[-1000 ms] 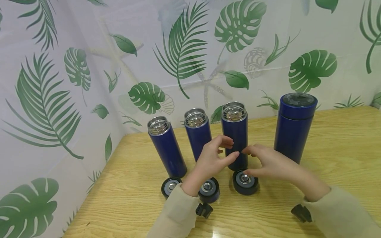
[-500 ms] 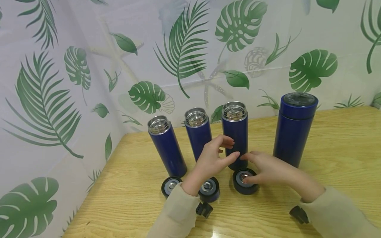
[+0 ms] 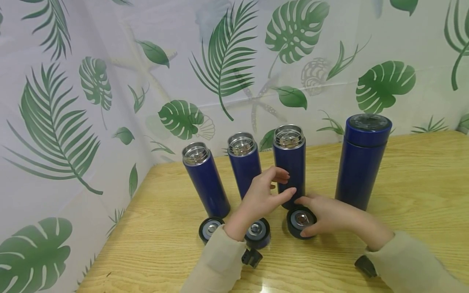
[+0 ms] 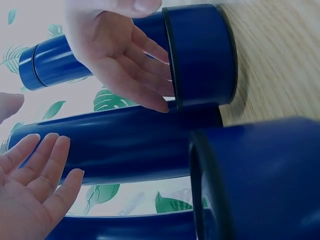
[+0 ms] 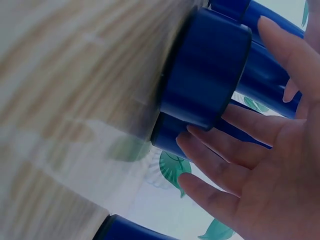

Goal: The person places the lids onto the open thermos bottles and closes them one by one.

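Work appears partway: one bottle (image 3: 362, 167) capped, three bottles (image 3: 244, 165) lidless, the right hand's (image 3: 327, 215) spread fingers straddling, apparently ungripped, a lid (image 3: 298, 220) at 6 o'clock of the rightmost lidless bottle (image 3: 296, 162) (left hand (image 3: 261, 196): fingers parted, empty).

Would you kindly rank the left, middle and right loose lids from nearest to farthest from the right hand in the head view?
1. Right lid: beside the right hand.
2. Middle lid: just right of the left sleeve.
3. Left lid: leftmost, partly hidden by that sleeve.
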Tool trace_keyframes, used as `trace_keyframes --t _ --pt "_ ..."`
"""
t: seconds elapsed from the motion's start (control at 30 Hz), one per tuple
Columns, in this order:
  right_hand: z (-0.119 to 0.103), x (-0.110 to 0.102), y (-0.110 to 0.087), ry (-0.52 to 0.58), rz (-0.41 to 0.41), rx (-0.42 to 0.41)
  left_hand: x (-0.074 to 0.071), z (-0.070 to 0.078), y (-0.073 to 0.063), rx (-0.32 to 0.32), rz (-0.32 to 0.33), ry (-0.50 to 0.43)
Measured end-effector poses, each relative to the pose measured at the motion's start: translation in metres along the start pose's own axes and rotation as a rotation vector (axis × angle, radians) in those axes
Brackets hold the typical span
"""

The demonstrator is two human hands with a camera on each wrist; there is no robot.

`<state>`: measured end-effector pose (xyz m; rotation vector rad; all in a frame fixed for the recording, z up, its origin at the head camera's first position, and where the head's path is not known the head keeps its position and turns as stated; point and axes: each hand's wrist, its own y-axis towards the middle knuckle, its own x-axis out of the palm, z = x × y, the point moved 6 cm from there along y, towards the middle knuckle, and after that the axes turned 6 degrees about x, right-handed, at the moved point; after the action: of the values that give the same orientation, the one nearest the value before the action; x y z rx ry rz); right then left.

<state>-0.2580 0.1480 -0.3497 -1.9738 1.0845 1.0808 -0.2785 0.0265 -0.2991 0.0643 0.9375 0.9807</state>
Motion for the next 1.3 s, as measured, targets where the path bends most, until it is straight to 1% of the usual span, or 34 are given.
trace_keyframes --t 0.33,0.57,0.77,1.03,1.3 --pt "0.001 0.0044 0.0017 -0.002 -0.039 -0.013 0.0005 0.0002 0.0001 -0.011 -0.011 0.0" --pt "0.001 0.0059 0.0017 0.003 -0.057 -0.002 0.0009 0.0001 -0.0004 -0.022 -0.026 -0.004" --pt "0.0023 0.0063 0.0019 0.008 -0.05 -0.002 0.0012 0.0011 -0.0002 -0.015 -0.032 -0.008" --pt "0.0006 0.0056 0.0003 0.006 -0.037 -0.041 0.002 0.0023 -0.0002 -0.006 -0.036 -0.007" --pt "0.0003 0.0081 0.0007 0.031 -0.057 -0.016 0.0022 0.0016 -0.0002 -0.007 -0.04 0.012"
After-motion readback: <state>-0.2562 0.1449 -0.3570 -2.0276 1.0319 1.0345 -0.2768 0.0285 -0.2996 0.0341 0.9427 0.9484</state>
